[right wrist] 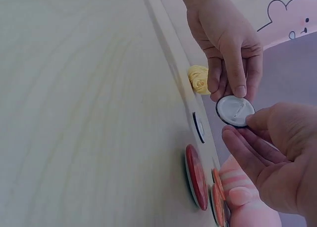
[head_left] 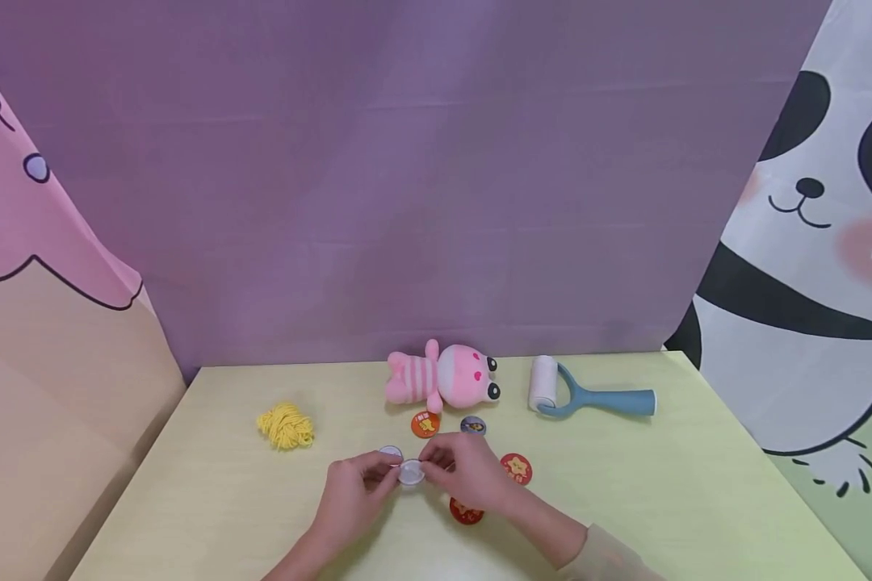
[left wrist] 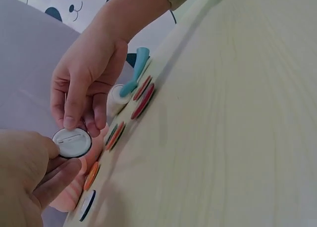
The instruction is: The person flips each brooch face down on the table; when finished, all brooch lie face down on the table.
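Observation:
Between both hands, a round pin-back badge (head_left: pixel 410 473) is held above the table, its white back and pin facing up. My left hand (head_left: pixel 356 494) pinches its left edge between thumb and fingers. On the opposite edge, my right hand (head_left: pixel 474 474) pinches it the same way. The pin bar across the badge back (right wrist: pixel 235 111) appears in the right wrist view. Behind the left fingertips lies another pale badge (head_left: pixel 390 453). Around the right hand are an orange badge (head_left: pixel 425 424), a dark blue badge (head_left: pixel 473 425), a red badge (head_left: pixel 516 468) and a second red badge (head_left: pixel 467 512), partly covered by the forearm.
A pink striped doll (head_left: pixel 443 376) lies at the table's back edge. To its right is a lint roller (head_left: pixel 596 401) with a blue handle. A bundle of yellow yarn (head_left: pixel 287 426) sits on the left. A purple cloth (head_left: pixel 421 202) hangs behind the table (head_left: pixel 211 484).

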`<state>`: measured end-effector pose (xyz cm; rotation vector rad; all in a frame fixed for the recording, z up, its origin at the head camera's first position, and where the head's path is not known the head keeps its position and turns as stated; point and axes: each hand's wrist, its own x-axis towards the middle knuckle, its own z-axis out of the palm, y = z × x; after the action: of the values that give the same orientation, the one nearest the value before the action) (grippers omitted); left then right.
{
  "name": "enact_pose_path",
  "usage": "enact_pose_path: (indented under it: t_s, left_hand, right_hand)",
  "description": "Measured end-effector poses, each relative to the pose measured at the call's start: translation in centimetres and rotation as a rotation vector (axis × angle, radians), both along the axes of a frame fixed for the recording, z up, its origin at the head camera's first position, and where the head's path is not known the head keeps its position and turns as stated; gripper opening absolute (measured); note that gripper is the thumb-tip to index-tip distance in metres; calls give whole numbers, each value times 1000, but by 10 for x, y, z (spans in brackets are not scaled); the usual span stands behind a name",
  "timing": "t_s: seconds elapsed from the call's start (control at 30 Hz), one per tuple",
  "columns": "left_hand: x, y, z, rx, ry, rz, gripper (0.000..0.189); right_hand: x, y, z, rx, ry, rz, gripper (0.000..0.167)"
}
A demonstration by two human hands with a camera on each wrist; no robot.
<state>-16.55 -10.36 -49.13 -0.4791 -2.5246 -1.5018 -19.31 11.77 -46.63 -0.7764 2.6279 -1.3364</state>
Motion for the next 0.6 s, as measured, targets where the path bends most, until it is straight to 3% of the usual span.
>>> enact_pose_path:
  t_s: [0.27, 0.47, 0.6]
  left_hand:
    - [2, 4, 3, 93, -1, -2, 16]
    - [2, 3, 4, 84, 5, -12, 17]
    - [2, 0, 6, 71, -31, -43, 23]
  right_hand:
    - [0, 1, 1, -80, -78, -9, 5]
    - [1, 1, 2, -89, -92, -16, 5]
    - [0, 0, 2, -73, -79, -22, 5]
